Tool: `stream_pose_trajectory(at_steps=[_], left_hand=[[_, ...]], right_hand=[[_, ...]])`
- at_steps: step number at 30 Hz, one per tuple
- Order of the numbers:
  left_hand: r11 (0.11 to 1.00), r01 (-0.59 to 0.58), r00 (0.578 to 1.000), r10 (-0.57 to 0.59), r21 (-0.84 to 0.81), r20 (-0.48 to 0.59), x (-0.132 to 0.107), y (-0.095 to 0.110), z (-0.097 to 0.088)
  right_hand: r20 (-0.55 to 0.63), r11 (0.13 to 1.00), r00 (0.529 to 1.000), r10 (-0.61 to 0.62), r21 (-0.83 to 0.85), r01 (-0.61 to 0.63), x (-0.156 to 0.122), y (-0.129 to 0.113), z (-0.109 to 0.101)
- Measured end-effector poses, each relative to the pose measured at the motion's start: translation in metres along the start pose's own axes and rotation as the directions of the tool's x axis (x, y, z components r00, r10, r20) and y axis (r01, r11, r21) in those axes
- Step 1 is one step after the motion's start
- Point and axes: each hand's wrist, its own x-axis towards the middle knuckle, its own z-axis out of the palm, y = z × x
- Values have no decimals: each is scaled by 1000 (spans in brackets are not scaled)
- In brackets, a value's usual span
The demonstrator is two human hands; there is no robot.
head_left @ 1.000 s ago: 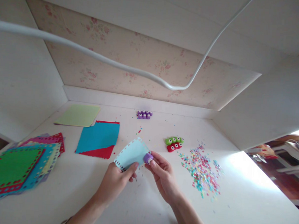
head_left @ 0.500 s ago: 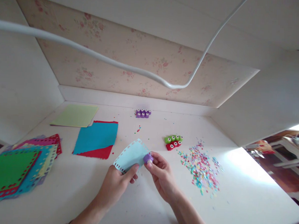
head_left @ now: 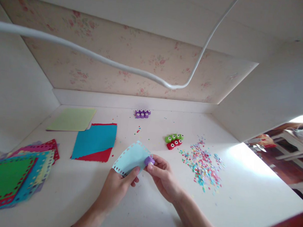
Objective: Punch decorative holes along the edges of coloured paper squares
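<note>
My left hand (head_left: 116,188) pinches the near edge of a light blue paper square (head_left: 129,157) whose borders carry punched holes. My right hand (head_left: 162,177) grips a small purple paper punch (head_left: 148,160) set on the sheet's right edge, thumb on top of it. Both hands hover just above the white tabletop (head_left: 147,207), near its middle.
A pile of punched coloured sheets (head_left: 15,174) lies at the left. Blue and red sheets (head_left: 95,141) and a pale green sheet (head_left: 72,119) lie further back. Purple punches (head_left: 142,113) and green and red punches (head_left: 174,141) stand behind; confetti (head_left: 202,164) is scattered at the right. A white cable (head_left: 118,68) hangs overhead.
The hands, paper and punch keep the same hold. The view has tilted slightly, so everything sits a little lower and left in the picture.
</note>
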Motion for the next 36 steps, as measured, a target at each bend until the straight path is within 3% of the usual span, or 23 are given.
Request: stream_pose_trajectory(at_steps=[12,20,29,36], left_hand=[[1000,19,1000,-19,-12,10,-1,6,0],[999,7,1000,-6,-46,22,-1,4,0],[999,2,999,0,-52,37,-1,6,1],[999,-23,999,23,23,30,-1,6,0]], right_hand=[[-68,1000,998,11,-11,-12,-1,-3,2],[-66,999,998,-5,-38,2,0,-1,0],[-43,998,999,-26,-64,24,-1,-8,11],[-39,997,999,5,-76,-8,-3,-8,12]])
